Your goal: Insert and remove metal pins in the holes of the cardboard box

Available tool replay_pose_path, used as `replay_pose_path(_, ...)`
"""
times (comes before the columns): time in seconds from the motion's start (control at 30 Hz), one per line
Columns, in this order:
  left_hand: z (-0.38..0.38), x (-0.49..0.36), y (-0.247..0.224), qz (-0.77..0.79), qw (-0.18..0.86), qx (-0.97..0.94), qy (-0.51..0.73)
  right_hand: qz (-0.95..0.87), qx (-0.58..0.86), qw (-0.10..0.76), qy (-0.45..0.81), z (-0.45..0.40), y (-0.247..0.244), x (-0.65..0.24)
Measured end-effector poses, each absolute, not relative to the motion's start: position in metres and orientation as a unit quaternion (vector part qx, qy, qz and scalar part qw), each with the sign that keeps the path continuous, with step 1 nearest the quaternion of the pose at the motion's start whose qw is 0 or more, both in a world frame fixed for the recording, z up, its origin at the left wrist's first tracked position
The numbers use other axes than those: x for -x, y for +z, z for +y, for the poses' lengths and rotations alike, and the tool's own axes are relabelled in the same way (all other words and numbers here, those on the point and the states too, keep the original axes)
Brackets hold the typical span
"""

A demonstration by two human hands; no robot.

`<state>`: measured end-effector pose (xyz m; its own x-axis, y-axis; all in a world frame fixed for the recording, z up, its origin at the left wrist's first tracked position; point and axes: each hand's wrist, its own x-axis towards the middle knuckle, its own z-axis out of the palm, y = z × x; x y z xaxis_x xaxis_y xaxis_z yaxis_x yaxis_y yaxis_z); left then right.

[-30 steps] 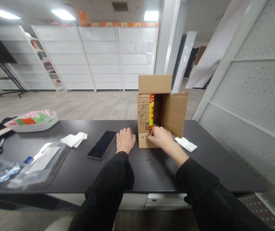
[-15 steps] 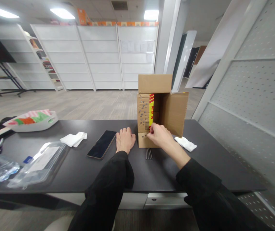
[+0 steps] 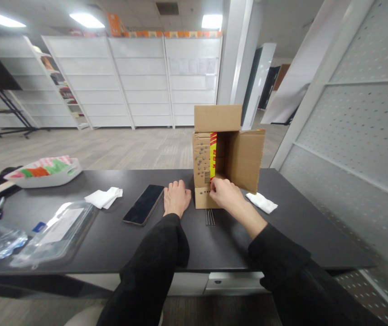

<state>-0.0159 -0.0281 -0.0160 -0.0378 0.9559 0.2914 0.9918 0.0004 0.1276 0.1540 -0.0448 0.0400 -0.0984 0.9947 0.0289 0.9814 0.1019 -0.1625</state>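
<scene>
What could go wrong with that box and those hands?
The right hand is close to the box's open side flap, so its arm might bump the flap and shift the cardboard box.

The thin metal rods lie loose on the table just in front of the box, so a knock could scatter them.

The phone is right beside the left hand, so a sideways slip might push it.

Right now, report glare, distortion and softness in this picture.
Head view: ceiling lights blown white, glints on the plastic bottle; head view: perforated panel leans, likely wide-angle stretch; head view: detail at the right hand too fine to read.
</scene>
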Motion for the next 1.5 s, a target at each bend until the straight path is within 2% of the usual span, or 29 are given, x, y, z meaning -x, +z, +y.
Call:
replay_pose_path(0.87, -0.027, 0.015, -0.016, -0.708, 0.054, 0.688, -0.148, -0.768, 0.627, 0.125, 0.039, -0.052, 0.051, -0.154)
replay_pose_path(1.5, -0.025, 0.017, -0.019, -0.703, 0.053, 0.69, -0.161, -0.761, 0.635, 0.126, 0.022, -0.053, 0.05, -0.153)
